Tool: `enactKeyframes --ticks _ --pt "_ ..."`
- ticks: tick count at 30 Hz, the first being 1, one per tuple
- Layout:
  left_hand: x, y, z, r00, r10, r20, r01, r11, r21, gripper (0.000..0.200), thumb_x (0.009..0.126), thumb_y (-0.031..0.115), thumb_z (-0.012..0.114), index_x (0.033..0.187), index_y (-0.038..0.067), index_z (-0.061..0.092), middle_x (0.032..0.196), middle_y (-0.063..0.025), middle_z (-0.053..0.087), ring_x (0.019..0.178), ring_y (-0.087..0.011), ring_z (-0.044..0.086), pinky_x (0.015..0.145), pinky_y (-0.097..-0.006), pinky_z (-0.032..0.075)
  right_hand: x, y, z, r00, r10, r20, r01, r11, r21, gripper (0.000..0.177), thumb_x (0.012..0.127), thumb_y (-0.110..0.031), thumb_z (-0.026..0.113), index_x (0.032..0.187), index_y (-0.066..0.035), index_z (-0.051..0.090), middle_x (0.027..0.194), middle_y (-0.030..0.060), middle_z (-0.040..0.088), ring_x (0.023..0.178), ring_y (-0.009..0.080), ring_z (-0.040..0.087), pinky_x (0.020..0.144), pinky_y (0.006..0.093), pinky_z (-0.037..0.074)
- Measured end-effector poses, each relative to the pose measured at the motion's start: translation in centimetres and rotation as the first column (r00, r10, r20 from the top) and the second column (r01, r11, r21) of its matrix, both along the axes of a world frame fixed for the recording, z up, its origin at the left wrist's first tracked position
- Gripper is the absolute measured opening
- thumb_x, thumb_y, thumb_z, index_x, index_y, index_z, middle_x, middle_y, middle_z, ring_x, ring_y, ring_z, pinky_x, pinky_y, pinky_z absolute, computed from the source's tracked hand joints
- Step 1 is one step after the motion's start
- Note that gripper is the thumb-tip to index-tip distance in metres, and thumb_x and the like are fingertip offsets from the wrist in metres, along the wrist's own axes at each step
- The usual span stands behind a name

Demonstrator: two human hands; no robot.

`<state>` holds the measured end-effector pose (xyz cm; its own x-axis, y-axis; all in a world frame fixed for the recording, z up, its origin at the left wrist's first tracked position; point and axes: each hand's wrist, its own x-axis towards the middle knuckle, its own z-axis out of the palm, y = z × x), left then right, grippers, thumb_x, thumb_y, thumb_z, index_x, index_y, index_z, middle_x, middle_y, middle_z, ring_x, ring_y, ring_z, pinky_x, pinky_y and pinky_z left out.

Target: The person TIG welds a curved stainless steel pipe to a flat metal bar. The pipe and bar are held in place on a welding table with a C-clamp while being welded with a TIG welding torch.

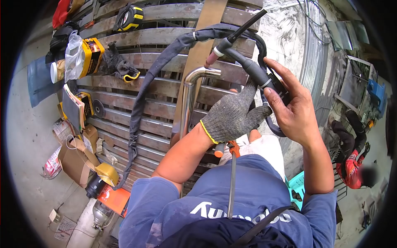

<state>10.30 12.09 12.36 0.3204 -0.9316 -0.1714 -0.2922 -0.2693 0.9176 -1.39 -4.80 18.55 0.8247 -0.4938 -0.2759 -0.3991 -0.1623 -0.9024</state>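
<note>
My left hand (233, 118), in a grey knit glove with a yellow cuff, grips the handle of a black welding torch (244, 62). My bare right hand (291, 105) wraps around the rear of the same handle, thumb and fingers on it. The torch's pinkish nozzle (211, 59) points left and down towards a bent stainless steel tube (192, 93) that lies on the slatted metal workbench (136, 84). A sleeved black cable (142, 93) loops from the torch across the bench. A thin rod with an orange grip (232, 182) stands against my blue shirt.
On the bench's left lie a yellow tape measure (129, 17), a dark glove (118, 64), a yellow box in a plastic bag (84, 56), grinding discs and cardboard boxes (76, 159). A gas cylinder (89, 225) stands at the lower left. Another person in red (351, 165) crouches at right.
</note>
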Motion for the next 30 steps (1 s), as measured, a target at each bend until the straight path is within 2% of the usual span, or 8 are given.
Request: enactKeyframes --ticks 7,10,13,16,19,22,25,30 --pt "0.0 0.0 0.1 1.0 0.007 -0.019 -0.007 1.0 0.005 0.064 0.106 0.046 0.075 0.137 -0.007 0.056 0.082 -0.0285 0.073 0.076 -0.0498 0.073 0.066 -0.0567 0.057 0.0 0.2 -1.0 0.995 0.028 0.1 -0.017 0.993 -0.115 0.054 0.104 -0.003 0.073 0.157 -0.011 0.063 0.121 0.017 0.08 0.088 0.0158 0.071 0.081 0.0319 0.058" --pt "-0.1 0.2 -0.4 0.998 -0.02 0.064 0.019 1.0 0.02 0.068 0.106 0.046 0.074 0.142 -0.007 0.053 0.083 -0.0277 0.073 0.076 -0.0493 0.073 0.067 -0.0568 0.058 0.1 0.0 0.5 0.999 0.039 -0.037 -0.04 0.998 -0.044 0.053 0.104 -0.003 0.073 0.156 -0.01 0.064 0.116 0.0171 0.081 0.09 0.0169 0.073 0.083 0.0331 0.059" --pt "0.1 0.0 0.6 0.993 0.02 -0.12 -0.016 0.999 0.033 0.071 0.106 0.046 0.074 0.145 -0.008 0.05 0.083 -0.028 0.073 0.076 -0.0496 0.073 0.067 -0.0575 0.057 0.3 0.1 0.9 0.998 0.043 -0.038 -0.045 0.998 -0.041 0.051 0.104 -0.003 0.073 0.154 -0.009 0.065 0.111 0.0172 0.081 0.09 0.0178 0.074 0.085 0.0339 0.059" --pt "0.2 0.0 0.3 0.998 -0.013 -0.059 0.014 1.0 0.017 0.069 0.106 0.044 0.075 0.145 -0.007 0.049 0.084 -0.0285 0.073 0.077 -0.0498 0.072 0.067 -0.0581 0.057 0.2 0.2 0.8 0.999 0.01 -0.037 -0.01 1.0 -0.004 0.053 0.104 -0.003 0.073 0.156 -0.009 0.063 0.114 0.0187 0.08 0.092 0.0188 0.075 0.087 0.0346 0.06" --pt "0.1 0.0 0.1 1.0 -0.022 -0.016 0.022 1.0 0.003 0.065 0.106 0.043 0.076 0.141 -0.006 0.053 0.084 -0.0279 0.073 0.078 -0.0497 0.073 0.068 -0.0576 0.057 0.0 0.4 0.6 1.0 0.01 -0.011 -0.01 1.0 0.007 0.057 0.107 -0.001 0.07 0.162 -0.004 0.058 0.149 0.0162 0.07 0.132 0.0188 0.067 0.112 0.0339 0.051" --pt "0.3 0.0 0.1 0.999 -0.034 -0.005 0.033 0.999 -0.017 0.063 0.105 0.043 0.076 0.139 -0.005 0.054 0.086 -0.0278 0.073 0.079 -0.0499 0.072 0.07 -0.057 0.057 -0.1 0.7 -0.2 0.998 -0.007 0.064 0.012 0.997 -0.082 0.059 0.103 -0.002 0.073 0.16 -0.009 0.06 0.123 0.0223 0.079 0.103 0.0242 0.078 0.094 0.0366 0.06" --pt "0.3 0.0 0.5 0.999 -0.022 -0.034 0.022 1.0 0.021 0.061 0.106 0.043 0.076 0.138 -0.005 0.056 0.087 -0.0278 0.073 0.079 -0.05 0.073 0.071 -0.0565 0.057 0.0 0.5 0.4 1.0 0.002 0.021 -0.001 0.998 -0.056 0.059 0.103 -0.001 0.073 0.159 -0.009 0.06 0.124 0.0227 0.079 0.105 0.0254 0.078 0.095 0.0371 0.06" --pt "0.3 -0.1 0.5 1.0 -0.025 0.001 0.025 1.0 -0.009 0.061 0.105 0.043 0.076 0.137 -0.005 0.056 0.086 -0.0282 0.072 0.079 -0.0496 0.073 0.07 -0.0564 0.057 0.0 0.6 -0.3 0.996 0.018 0.09 -0.008 0.994 -0.11 0.056 0.103 -0.001 0.073 0.157 -0.008 0.062 0.121 0.0205 0.079 0.098 0.0231 0.077 0.091 0.0357 0.06"
